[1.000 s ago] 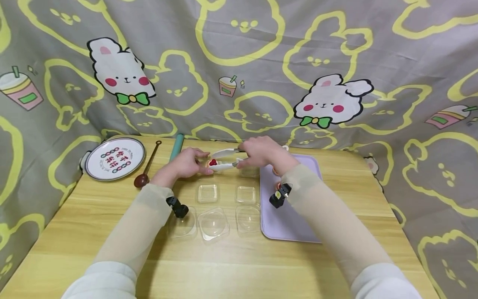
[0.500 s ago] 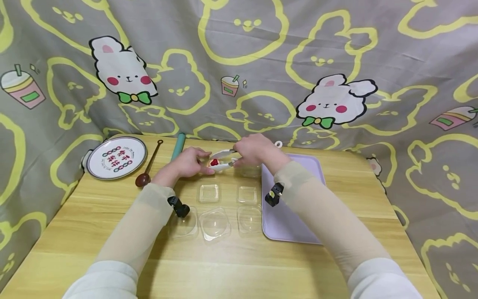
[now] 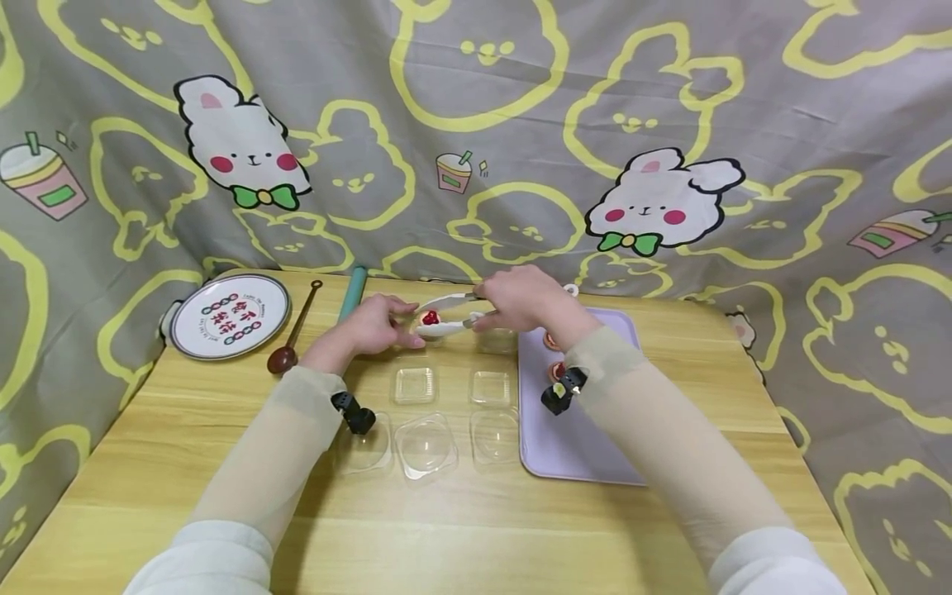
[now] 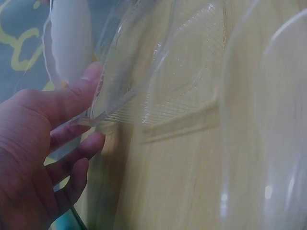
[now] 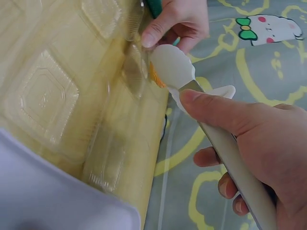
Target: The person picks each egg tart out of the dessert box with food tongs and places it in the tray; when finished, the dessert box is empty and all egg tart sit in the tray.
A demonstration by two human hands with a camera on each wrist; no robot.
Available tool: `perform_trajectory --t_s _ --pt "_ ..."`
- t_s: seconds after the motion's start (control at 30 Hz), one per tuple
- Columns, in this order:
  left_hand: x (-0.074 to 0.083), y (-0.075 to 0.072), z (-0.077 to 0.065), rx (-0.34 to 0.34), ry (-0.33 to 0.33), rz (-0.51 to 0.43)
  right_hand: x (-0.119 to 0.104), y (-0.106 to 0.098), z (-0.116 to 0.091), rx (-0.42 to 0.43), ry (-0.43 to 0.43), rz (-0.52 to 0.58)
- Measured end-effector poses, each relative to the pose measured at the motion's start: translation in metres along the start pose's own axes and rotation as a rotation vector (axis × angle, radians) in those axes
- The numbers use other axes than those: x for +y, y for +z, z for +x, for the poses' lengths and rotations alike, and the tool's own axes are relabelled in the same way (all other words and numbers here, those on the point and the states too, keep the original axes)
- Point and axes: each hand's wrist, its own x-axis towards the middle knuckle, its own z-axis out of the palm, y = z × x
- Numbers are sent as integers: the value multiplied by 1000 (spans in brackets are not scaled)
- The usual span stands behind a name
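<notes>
At the back of the table my left hand (image 3: 375,322) pinches the rim of a clear plastic container (image 4: 129,103) between thumb and fingers. My right hand (image 5: 254,129) grips a pair of tongs (image 5: 175,64) with white scalloped tips, its thumb along the metal arm. The tong tips are spread around a small tart (image 3: 430,317) with a red berry topping, at the container. Only the tart's orange-brown edge shows in the right wrist view, below a tong tip. Whether the tart rests in the container or is held by the tongs, I cannot tell.
A lilac tray (image 3: 580,446) with small tarts (image 3: 550,340) lies to the right. Several clear container parts (image 3: 414,385) stand in rows in the middle. A white plate (image 3: 230,318), a brown ladle (image 3: 283,359) and a teal roll (image 3: 353,293) lie left. A patterned curtain (image 3: 513,207) borders the table.
The right hand with the tongs has shifted slightly left, then back right. The tart's red top appears turned more toward the head camera. The left hand has hardly moved.
</notes>
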Motion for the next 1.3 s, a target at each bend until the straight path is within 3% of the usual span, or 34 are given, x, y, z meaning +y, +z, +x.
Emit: perform_trajectory --t_s 0.17,0.37,0.53,0.73,0.97,1.3 --pt "-2 -1 -1 -1 4 2 8 1 -21 40 8 31" --pt "-1 3 5 -17 21 6 24 5 -60 76 47 76" --pt "-3 6 -1 -13 -4 -14 37 12 -86 116 62 98" --pt "-5 3 -3 -14 0 -16 51 16 -116 128 104 111" --pt "-6 2 -3 -15 5 -13 65 21 -154 204 111 98" --pt "-2 0 -1 -17 -2 -23 81 39 -206 223 184 95"
